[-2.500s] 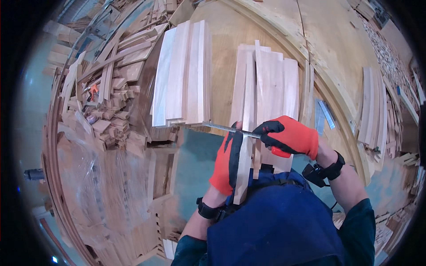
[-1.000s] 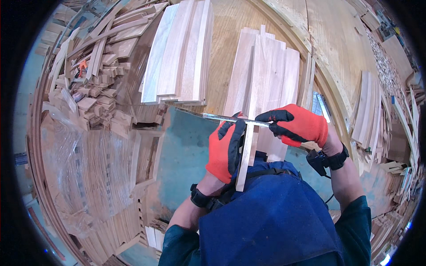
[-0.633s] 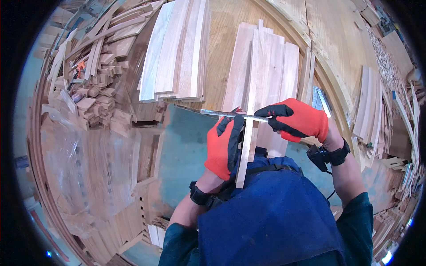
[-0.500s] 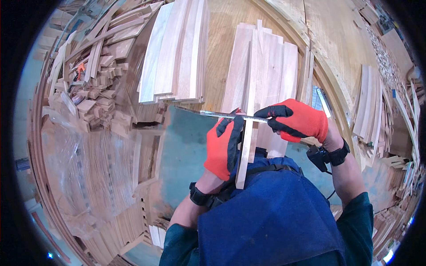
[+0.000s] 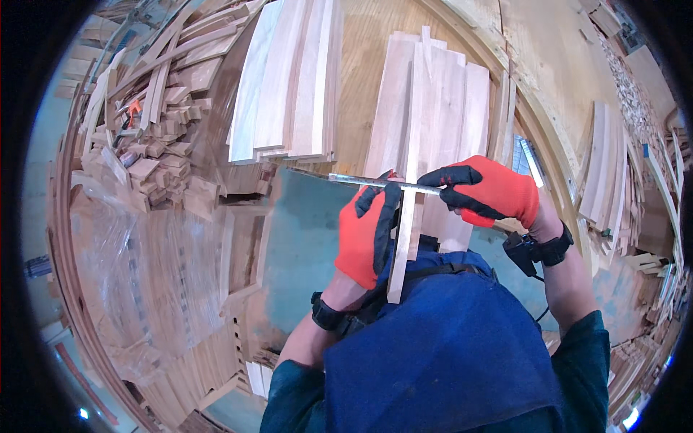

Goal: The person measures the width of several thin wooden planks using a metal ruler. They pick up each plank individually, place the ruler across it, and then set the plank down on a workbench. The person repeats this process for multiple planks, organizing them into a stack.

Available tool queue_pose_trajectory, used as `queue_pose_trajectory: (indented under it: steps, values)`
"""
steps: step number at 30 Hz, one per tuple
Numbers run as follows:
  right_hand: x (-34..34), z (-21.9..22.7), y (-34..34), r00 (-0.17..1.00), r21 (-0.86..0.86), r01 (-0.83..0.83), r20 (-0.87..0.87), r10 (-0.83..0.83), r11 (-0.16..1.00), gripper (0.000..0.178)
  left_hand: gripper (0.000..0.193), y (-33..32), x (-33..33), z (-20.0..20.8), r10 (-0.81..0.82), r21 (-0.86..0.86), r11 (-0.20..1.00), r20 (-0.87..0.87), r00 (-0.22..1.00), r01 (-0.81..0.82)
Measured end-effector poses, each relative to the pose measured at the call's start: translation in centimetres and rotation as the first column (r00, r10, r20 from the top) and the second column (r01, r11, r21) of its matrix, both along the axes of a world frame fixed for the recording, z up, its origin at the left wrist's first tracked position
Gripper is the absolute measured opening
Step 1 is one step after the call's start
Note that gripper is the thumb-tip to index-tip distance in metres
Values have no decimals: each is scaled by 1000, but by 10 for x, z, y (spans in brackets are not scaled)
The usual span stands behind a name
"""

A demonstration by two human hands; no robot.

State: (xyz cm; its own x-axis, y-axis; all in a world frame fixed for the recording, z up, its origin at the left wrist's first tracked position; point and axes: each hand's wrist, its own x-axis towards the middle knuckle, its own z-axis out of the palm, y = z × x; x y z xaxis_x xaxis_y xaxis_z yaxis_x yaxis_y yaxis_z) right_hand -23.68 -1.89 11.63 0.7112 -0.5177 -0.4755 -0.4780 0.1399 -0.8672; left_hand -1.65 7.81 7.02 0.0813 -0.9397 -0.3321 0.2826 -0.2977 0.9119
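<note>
"What has changed around the long, pale, narrow wooden strip (image 5: 406,224)?"

"Hardly anything: the flat, silvery metal strip (image 5: 361,180) still crosses it, so the work seems paused there."

"And the grip?"

"The red-and-black gloved left hand (image 5: 364,238) clasps the wood from its left; the matching right hand (image 5: 498,195) pinches the metal's right end. The wood's near end lies by the blue cloth apron (image 5: 440,346)."

No words, numbers or signs can be read here. Neither the thin metal strip (image 5: 354,179) nor the stacked boards (image 5: 445,108) beyond it carry legible marks.
</note>
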Motion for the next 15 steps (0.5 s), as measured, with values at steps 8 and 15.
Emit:
queue_pose_trajectory:
  steps: [8, 15]
  values:
    - [-1, -3, 1, 1000, -20, -13, 2, 13, 1000, 44, 33, -1, 2, 0, -15, -4, 1000, -37, 999, 15]
    - [0, 4, 0, 999, 44, 32, -7, -31, 999, 43, 31, 2, 3, -5, -50, -138, 988, 102, 994, 64]
